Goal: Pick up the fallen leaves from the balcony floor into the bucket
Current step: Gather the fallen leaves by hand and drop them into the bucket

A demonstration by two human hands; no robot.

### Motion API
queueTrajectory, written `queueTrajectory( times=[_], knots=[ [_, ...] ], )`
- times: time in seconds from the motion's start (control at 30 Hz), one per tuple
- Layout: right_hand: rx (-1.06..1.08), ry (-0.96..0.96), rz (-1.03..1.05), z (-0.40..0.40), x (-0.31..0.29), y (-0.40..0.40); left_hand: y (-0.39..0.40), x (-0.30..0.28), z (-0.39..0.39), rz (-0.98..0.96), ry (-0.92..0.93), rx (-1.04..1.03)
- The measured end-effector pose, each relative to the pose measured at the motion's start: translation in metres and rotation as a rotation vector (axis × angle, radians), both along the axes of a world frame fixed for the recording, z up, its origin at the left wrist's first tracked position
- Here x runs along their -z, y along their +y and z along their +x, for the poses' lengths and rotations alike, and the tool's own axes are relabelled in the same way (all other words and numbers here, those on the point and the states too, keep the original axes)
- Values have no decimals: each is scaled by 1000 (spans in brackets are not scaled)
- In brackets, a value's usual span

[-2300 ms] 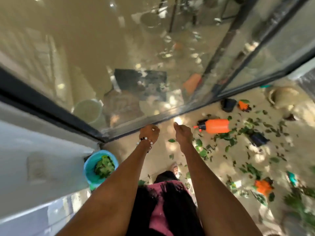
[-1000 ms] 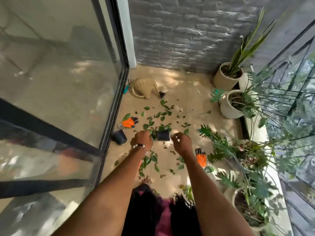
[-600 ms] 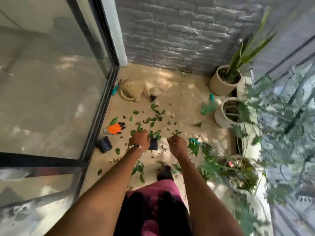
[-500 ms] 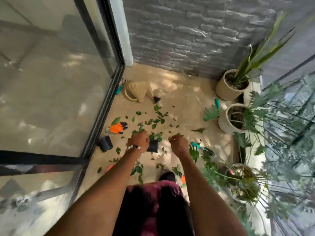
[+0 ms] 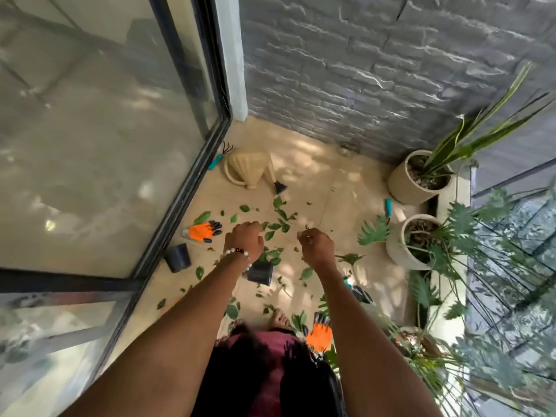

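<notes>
Green fallen leaves point(image 5: 278, 227) lie scattered over the beige balcony floor point(image 5: 325, 182), mostly ahead of and below my hands. My left hand point(image 5: 245, 240), with a bead bracelet at the wrist, is held out above the leaves with its fingers curled under. My right hand point(image 5: 317, 246) hovers beside it, fingers curled toward the thumb. I see nothing in either hand. The bucket is out of view.
A glass door point(image 5: 105, 145) runs along the left and a grey brick wall point(image 5: 361, 70) closes the far end. On the floor lie two orange gloves point(image 5: 203, 231), small black pots point(image 5: 178, 257), a beige watering can point(image 5: 249, 168) and teal tools point(image 5: 388, 206). Potted plants point(image 5: 418, 179) line the right.
My view has swung from the blue bucket by the glass door to the leaf-strewn far end of the balcony. Both hands stay curled out in front of me.
</notes>
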State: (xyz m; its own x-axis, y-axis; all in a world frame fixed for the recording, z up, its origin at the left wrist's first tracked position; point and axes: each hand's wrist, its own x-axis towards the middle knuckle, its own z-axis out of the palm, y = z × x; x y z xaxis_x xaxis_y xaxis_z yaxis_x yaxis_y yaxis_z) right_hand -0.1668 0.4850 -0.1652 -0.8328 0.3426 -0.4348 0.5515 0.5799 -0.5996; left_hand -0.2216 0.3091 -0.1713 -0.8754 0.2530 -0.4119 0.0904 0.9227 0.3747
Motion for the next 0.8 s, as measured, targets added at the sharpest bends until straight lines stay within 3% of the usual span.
queueTrajectory(
  times=[0.27,0.47,0.63,0.8],
  knots=[
    [-19,0,-68,-39,21,-32,-32,20,-37,-32,-15,-74],
    [-37,-30,-59,-85,62,-26,-30,67,-69,-74,-79,-143],
    [-96,0,-41,-132,124,-2,-11,133,-107,-76,-154,-196],
    [-135,14,3,-179,226,25,11,223,-146,-52,-179,-234]
  ],
)
